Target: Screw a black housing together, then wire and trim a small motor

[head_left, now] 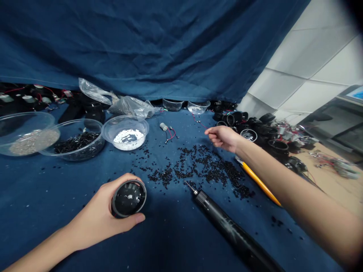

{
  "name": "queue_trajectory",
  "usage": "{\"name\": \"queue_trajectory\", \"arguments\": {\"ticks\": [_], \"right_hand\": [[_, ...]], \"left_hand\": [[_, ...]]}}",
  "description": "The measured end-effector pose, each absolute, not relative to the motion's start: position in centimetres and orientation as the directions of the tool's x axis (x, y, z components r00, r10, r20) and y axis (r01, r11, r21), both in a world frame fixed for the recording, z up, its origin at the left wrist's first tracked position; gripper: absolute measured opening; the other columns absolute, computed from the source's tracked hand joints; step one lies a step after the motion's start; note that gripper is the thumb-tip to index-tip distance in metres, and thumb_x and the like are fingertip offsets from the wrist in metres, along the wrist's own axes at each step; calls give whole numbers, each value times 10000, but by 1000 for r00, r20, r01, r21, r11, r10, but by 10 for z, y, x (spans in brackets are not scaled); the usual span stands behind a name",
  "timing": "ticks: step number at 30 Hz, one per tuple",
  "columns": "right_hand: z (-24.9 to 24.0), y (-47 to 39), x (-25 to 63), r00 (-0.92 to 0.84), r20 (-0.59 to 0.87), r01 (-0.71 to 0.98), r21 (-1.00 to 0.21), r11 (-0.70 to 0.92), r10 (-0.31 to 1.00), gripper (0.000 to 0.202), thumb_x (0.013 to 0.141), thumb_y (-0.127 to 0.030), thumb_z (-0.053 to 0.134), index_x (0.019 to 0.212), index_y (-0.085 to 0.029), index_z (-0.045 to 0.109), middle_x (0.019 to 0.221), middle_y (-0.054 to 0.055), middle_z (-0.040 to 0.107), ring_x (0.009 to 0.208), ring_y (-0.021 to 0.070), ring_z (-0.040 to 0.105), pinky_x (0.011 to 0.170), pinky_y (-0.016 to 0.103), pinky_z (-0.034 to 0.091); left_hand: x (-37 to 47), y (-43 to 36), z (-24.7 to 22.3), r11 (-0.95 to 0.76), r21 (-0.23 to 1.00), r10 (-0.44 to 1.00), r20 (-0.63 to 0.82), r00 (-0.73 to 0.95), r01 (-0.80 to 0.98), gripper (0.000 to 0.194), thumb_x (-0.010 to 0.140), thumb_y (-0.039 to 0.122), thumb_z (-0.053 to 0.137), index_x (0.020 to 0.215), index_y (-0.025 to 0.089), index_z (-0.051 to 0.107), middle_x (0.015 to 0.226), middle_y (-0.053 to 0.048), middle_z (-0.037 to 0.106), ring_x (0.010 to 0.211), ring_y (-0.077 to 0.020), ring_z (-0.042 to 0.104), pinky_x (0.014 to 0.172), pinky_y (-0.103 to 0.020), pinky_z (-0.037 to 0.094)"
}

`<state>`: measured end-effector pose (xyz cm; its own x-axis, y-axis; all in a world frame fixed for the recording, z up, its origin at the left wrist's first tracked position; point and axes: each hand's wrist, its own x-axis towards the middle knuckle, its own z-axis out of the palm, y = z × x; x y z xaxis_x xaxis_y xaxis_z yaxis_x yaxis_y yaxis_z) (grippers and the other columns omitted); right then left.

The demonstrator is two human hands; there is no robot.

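My left hand [104, 207] is wrapped round a round black housing [129, 198], its open end facing up. Farther off at the right, my right hand [222, 138] pinches a thin red wire [200, 124], which runs back toward small parts near a clear tub. Between the hands, many small black pieces [187, 164] lie scattered on the blue cloth [164, 234]. A black electric screwdriver [229, 226] lies at the front, its tip pointing at the pieces. A small motor with red and black wires [163, 126] lies left of my right hand.
Clear bowls stand at the left, holding white pieces [129, 139], black strips [76, 143] and beige bits [25, 142]. Behind them lies a plastic bag [132, 107]. A yellow-handled tool [261, 183] lies under my right forearm. Black housings [279, 145] are piled at the right.
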<state>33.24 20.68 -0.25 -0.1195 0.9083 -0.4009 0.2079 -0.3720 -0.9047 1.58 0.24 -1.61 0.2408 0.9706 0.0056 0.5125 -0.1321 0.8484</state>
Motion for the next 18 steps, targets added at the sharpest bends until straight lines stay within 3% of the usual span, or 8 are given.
{"name": "queue_trajectory", "arguments": {"ticks": [6, 11, 15, 18], "right_hand": [[16, 266, 255, -147, -399, 515, -812, -275, 905, 200, 908, -210, 505, 737, -126, 564, 523, -39, 390, 413, 30, 268, 380, 169, 162], [42, 318, 161, -209, -258, 608, -790, -81, 943, 323, 955, -425, 496, 919, -114, 576, 693, -27, 521, 520, 40, 431, 482, 169, 380], [49, 350, 100, -274, -211, 682, -730, 35, 938, 312, 947, -399, 530, 1047, -110, 592, 885, 30, 616, 707, 88, 587, 628, 234, 519], [41, 367, 74, -314, -212, 750, -654, 104, 926, 300, 937, -366, 555, 1102, -120, 596, 1021, 63, 631, 860, 135, 625, 746, 300, 554]], "left_hand": [[15, 4, -13, -83, 869, 969, -45, 244, 488, 325, 644, 212, 685, 949, 207, 573, 924, 4, 653, 840, -201, 607, 758, -298, 453], [10, 5, -12, -46, 865, 957, -106, 272, 499, 351, 606, 172, 709, 918, 218, 555, 893, 22, 623, 831, -197, 585, 771, -314, 437], [6, 8, -24, -62, 882, 971, -55, 231, 467, 411, 508, 146, 780, 845, 227, 560, 820, 27, 609, 762, -189, 561, 704, -288, 426], [0, 14, -41, -141, 915, 955, 25, 295, 378, 379, 514, 249, 819, 796, 229, 566, 773, 17, 605, 731, -187, 556, 695, -284, 437]]}}
